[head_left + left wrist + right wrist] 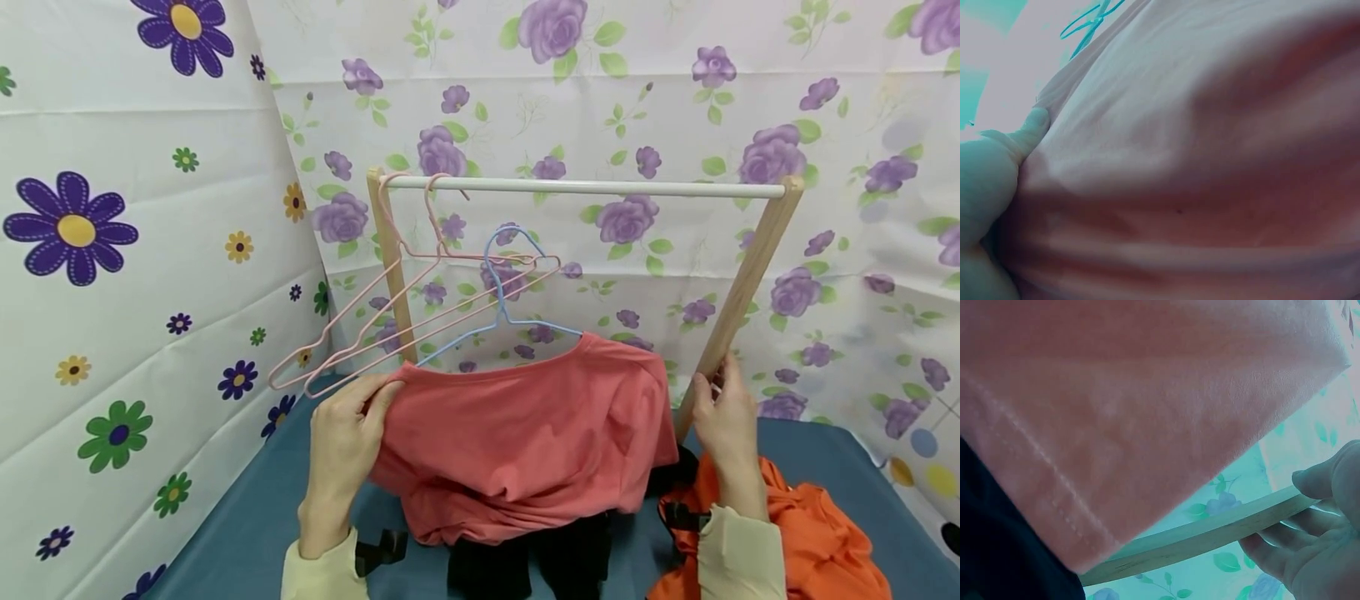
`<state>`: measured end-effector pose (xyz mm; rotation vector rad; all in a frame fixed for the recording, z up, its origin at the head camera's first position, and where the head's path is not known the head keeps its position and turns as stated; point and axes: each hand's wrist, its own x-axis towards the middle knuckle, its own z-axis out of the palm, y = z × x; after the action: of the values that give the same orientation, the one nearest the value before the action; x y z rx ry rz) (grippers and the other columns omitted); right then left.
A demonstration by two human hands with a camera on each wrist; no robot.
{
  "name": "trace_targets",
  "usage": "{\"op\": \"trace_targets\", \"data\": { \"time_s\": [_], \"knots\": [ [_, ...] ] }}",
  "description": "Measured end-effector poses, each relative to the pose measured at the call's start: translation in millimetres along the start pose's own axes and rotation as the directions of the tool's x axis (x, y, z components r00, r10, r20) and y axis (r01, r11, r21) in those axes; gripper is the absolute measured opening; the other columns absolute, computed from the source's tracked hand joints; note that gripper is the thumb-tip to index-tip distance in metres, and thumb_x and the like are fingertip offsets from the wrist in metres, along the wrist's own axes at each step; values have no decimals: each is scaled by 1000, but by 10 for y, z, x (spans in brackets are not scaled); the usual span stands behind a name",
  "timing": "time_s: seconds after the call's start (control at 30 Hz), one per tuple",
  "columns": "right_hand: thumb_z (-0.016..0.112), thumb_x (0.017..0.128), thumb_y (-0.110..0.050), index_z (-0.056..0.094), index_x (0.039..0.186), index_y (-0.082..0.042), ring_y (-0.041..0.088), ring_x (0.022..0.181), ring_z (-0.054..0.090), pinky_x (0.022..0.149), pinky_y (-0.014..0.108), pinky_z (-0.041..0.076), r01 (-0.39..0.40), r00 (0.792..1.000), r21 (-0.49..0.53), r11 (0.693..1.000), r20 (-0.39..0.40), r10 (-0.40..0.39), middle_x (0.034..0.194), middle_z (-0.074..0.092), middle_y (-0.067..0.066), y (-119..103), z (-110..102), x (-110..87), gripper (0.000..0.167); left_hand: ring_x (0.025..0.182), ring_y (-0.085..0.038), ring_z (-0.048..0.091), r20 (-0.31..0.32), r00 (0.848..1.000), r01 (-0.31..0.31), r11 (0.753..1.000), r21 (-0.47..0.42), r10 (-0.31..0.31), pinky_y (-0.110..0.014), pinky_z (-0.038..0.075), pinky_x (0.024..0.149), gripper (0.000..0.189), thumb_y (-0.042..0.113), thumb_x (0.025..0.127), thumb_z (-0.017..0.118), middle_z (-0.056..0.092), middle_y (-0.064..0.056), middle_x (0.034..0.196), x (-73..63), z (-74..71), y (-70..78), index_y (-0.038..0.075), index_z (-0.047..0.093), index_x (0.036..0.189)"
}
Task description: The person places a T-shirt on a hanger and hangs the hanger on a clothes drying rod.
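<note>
A coral-pink shirt [517,425] hangs with a blue hanger [501,292] inside its neckline. My left hand [347,437] pinches the shirt's left shoulder edge between thumb and fingers; the left wrist view shows the thumb [1035,128] against the cloth. To the right of the shirt, apart from its sleeve, my right hand [727,425] is at the rack's right wooden post [738,308]. In the right wrist view its fingers [1266,553] are loosely bent and overlap the post, with no cloth between them. Whether they touch the wood, I cannot tell.
Two pink hangers [360,333] hang at the left end of the rack's white rod [592,188]. An orange garment [817,533] lies at the right on the blue-grey table surface [247,508]. Black cloth [532,562] shows beneath the shirt. Flowered sheets [675,108] stand behind and at the left.
</note>
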<state>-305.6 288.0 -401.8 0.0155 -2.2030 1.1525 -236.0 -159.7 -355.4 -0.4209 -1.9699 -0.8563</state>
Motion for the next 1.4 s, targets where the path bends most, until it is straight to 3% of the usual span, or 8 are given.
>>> {"op": "trace_targets", "data": {
  "time_s": [0.33,0.63,0.8,1.0,1.23,1.4],
  "knots": [
    [37,103,-8,27,153,-9,50,117,52,82,64,46,28,999,-3,1000,34,-28,137,47,31,-2,-34,-8,51,83,-24,69,-47,999,28,999,28,-27,-45,54,68,12,14,90,72,73,-5,96,16,-2,101,9,76,101],
    [41,103,-9,34,148,-4,51,114,54,83,63,46,31,999,18,999,23,-31,130,51,33,-2,2,-3,45,86,-27,69,-105,994,43,999,28,-40,-48,53,70,14,14,90,73,73,-7,98,43,-53,143,9,77,101],
    [42,103,-8,38,147,-3,51,112,55,82,62,47,20,1000,-2,1000,1,-20,127,53,35,-2,7,4,44,82,-27,69,-107,994,38,999,34,-34,-46,51,64,14,16,91,71,73,-7,96,123,-71,126,8,77,102],
    [43,103,-7,42,143,0,51,111,56,82,61,48,6,1000,-15,1000,-4,-6,126,54,35,11,2,8,41,84,-29,68,-94,995,41,998,45,-36,-48,52,67,18,19,93,70,73,-10,99,237,-99,138,6,76,104],
    [43,103,-6,42,142,1,52,111,56,83,62,47,20,1000,-4,1000,-15,-20,125,54,36,18,-3,29,39,70,-27,65,-101,994,39,995,89,-30,-43,49,57,21,26,95,67,73,-9,92,371,-92,171,7,76,98],
    [44,102,-5,43,141,1,51,111,56,84,61,47,25,1000,-4,1000,-17,-25,125,54,35,25,10,16,39,68,-27,65,-112,993,42,993,107,-30,-42,47,55,22,27,95,66,73,-9,91,458,-108,197,8,76,98]
  ]
}}
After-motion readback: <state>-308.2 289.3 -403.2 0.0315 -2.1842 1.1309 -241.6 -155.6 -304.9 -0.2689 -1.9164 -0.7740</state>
